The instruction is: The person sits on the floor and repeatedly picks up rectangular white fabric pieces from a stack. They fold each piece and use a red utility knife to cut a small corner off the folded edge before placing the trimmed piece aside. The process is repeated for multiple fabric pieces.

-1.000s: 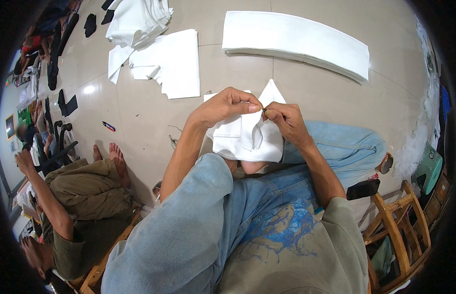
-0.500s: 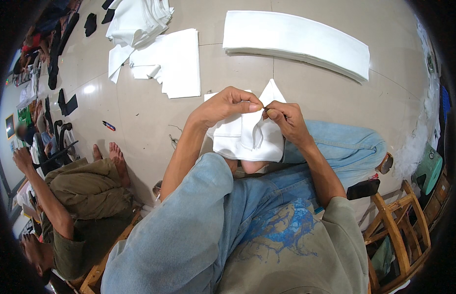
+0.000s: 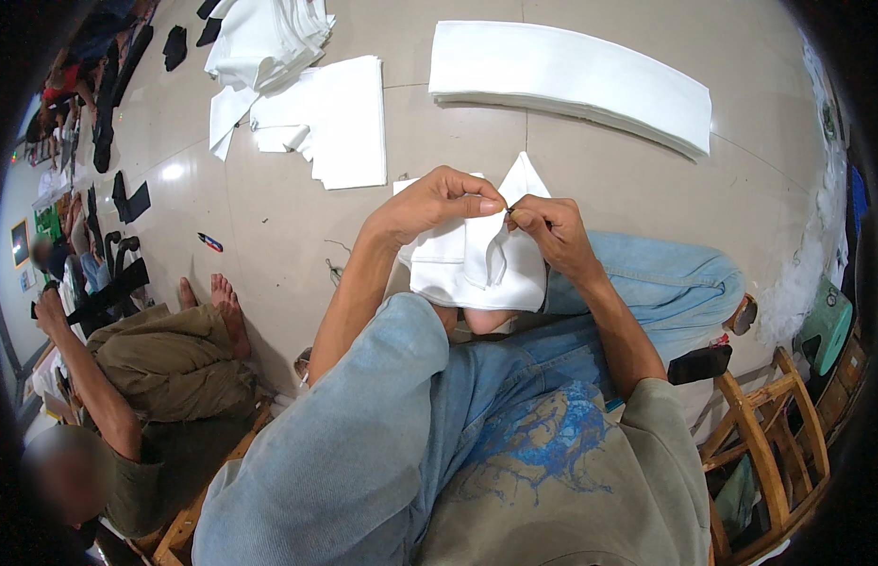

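A white fabric piece with folded flaps and a pointed far corner lies across my feet. Thumb and fingers of my left hand are closed in a pinch on an edge of it. Just to the right, my right hand is curled round a small dark tool, whose tip sits at the same edge. Most of that tool is hidden in my fingers, so its kind does not show. The two hands' fingertips almost meet above the cloth.
On the tiled floor beyond are a long white fabric stack and cut white pieces. Small snips lie at the left. A co-worker sits close on my left; a wooden stool and dark phone are at my right.
My hands and the white fabric have hardly moved. On the left, the co-worker's head has shifted further into view, and a black strip now shows at that person's hand.
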Action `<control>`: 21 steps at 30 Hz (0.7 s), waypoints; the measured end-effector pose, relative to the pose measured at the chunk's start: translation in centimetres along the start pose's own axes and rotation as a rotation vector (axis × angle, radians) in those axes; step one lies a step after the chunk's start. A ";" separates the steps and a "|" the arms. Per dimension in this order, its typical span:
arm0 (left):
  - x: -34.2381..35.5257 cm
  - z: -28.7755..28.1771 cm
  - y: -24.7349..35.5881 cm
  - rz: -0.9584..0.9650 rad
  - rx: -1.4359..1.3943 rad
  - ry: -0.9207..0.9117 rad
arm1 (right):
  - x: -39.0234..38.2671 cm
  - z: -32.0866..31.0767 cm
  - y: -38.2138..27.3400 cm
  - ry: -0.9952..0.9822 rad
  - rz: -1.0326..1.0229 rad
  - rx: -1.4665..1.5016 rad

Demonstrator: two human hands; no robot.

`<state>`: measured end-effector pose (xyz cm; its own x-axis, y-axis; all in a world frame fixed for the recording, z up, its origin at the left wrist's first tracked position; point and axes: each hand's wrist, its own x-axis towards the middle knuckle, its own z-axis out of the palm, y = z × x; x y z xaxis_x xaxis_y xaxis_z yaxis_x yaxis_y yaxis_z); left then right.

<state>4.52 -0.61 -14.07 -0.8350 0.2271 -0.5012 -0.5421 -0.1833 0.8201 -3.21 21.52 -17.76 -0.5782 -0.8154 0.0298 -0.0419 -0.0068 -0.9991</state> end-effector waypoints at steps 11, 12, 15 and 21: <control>0.1 -0.2 -0.4 0.023 0.004 -0.004 | -0.1 0.0 0.3 0.000 0.026 -0.017; 0.1 -0.2 -0.4 0.024 0.007 -0.004 | -0.1 -0.1 0.3 -0.003 0.026 -0.020; 0.1 -0.1 -0.3 0.017 0.014 0.005 | -0.2 0.0 0.3 -0.002 0.018 -0.019; 0.0 0.0 0.0 -0.004 -0.005 0.007 | -0.1 -0.1 0.3 -0.001 0.023 -0.038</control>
<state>4.57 -0.62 -14.07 -0.8337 0.2210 -0.5061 -0.5455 -0.1868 0.8170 -3.23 21.62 -18.03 -0.5784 -0.8157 0.0063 -0.0592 0.0343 -0.9977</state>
